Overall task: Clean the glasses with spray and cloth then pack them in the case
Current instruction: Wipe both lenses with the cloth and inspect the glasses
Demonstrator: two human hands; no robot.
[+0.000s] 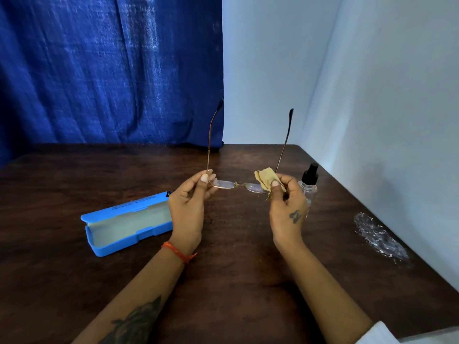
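Thin gold-rimmed glasses [226, 184] are held above the table with both temple arms unfolded and pointing up and away. My left hand [188, 207] pinches the frame at its left hinge. My right hand [288, 209] pinches a small yellow cloth [265, 180] over the right lens, with the thumb on top of the cloth. A clear spray bottle [309, 187] with a black pump top stands just right of my right hand, partly hidden behind it. The blue glasses case [124, 224] lies open on the table to the left, partly behind my left hand.
The dark wooden table [236, 281] ends at a white wall on the right and a blue curtain [111, 70] at the back. A whitish scuffed patch [380, 234] marks the table near its right edge.
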